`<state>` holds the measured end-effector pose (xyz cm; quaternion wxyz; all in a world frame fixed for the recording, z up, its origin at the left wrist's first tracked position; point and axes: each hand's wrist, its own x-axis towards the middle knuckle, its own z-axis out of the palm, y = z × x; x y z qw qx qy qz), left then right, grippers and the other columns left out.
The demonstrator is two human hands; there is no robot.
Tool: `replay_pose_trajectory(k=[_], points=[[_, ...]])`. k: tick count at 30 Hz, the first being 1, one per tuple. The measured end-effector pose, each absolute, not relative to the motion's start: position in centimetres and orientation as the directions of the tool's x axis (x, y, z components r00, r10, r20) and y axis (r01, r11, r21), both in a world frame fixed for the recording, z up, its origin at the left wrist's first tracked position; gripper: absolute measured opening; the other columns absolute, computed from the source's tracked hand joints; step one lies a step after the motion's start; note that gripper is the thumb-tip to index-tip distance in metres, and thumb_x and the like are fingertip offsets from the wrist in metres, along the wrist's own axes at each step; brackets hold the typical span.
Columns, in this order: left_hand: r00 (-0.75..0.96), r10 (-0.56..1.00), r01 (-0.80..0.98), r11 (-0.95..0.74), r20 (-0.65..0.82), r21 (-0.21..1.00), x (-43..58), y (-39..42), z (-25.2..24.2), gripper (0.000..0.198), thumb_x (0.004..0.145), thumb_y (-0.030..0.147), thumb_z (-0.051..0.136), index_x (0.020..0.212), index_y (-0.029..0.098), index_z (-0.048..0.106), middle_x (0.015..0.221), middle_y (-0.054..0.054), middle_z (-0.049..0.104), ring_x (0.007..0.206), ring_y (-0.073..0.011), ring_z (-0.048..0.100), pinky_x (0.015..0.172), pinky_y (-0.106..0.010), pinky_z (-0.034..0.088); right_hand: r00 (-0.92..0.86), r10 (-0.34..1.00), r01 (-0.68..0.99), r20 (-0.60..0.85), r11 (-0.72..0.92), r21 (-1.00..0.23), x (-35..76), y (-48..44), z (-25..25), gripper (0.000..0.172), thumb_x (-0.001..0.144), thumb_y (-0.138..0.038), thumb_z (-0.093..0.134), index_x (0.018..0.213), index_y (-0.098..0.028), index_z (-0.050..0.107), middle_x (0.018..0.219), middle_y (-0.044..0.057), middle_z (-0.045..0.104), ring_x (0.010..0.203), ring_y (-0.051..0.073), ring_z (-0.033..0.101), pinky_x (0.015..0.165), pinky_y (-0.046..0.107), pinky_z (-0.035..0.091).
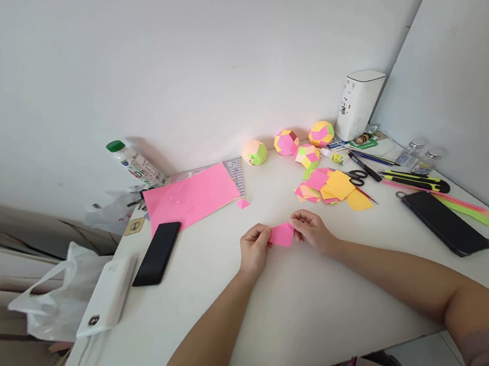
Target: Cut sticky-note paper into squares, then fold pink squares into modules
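Note:
A small pink paper piece (283, 235) is held between my two hands over the white table (263, 324). My left hand (255, 247) pinches its left edge, and my right hand (314, 231) grips its right corner, fingers closed. Beyond my right hand lies a pile of cut paper pieces (337, 186) in yellow, pink and green. Several many-sided paper balls, among them a green and peach one (254, 153) and a pink and yellow one (286, 142), rest near the wall. A large pink sheet (192, 196) lies at the back left, with a small pink scrap (242, 203) beside it.
Left: a black phone (157, 254), a white box-like device (106, 296) and a green-capped bottle (135, 163). Right: scissors (358, 177), a glue bottle (332, 156), a yellow-black cutter (415, 180), a black case (445, 222) and a white container (359, 105).

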<state>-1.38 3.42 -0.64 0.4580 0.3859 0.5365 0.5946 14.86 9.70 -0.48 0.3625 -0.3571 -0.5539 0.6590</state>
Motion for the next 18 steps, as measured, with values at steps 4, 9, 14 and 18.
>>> replay_pose_trajectory(k=[4,9,14,18], points=[[-0.267,0.963,-0.209,-0.015,-0.043,0.978,-1.31,3.5,-0.53,0.021,0.077,0.038,0.06,0.072,0.018,0.055,0.068,0.002,0.054,0.054,-0.0087,0.047,0.055,-0.024,0.041,-0.475,0.876,-0.092,-0.079,-0.139,-0.986,14.83,9.82,-0.54,0.026,0.078,-0.043,0.061,0.075,-0.02,0.051,0.05,-0.006,0.051,0.045,0.01,0.044,0.047,0.024,0.036],[-0.16,0.985,-0.109,0.051,-0.068,0.993,-0.92,3.41,-0.5,0.03,0.073,0.044,0.067,0.085,0.018,0.058,0.074,0.0,0.058,0.063,-0.0106,0.052,0.056,-0.023,0.041,-0.525,0.85,-0.091,-0.047,-0.111,-0.99,14.85,9.71,-0.48,0.024,0.081,-0.042,0.059,0.075,-0.02,0.05,0.052,-0.006,0.05,0.046,0.009,0.045,0.049,0.024,0.037],[-0.163,0.984,-0.128,0.055,-0.076,0.99,-0.78,3.44,-0.53,0.032,0.074,0.047,0.067,0.082,0.016,0.059,0.071,0.0,0.058,0.062,-0.0104,0.052,0.056,-0.023,0.042,-0.586,0.81,-0.077,-0.001,-0.058,-0.995,14.93,9.37,-0.29,0.023,0.082,-0.041,0.059,0.08,-0.021,0.048,0.055,-0.007,0.05,0.048,0.009,0.046,0.048,0.023,0.037],[-0.185,0.98,-0.195,0.041,-0.077,0.98,-0.81,3.72,-0.78,0.035,0.073,0.046,0.069,0.09,0.017,0.059,0.072,0.0,0.059,0.063,-0.0105,0.053,0.056,-0.023,0.043,-0.58,0.815,-0.062,0.011,-0.03,-0.998,14.82,9.28,0.09,0.023,0.084,-0.041,0.058,0.083,-0.02,0.049,0.058,-0.006,0.053,0.051,0.01,0.049,0.05,0.024,0.039]])
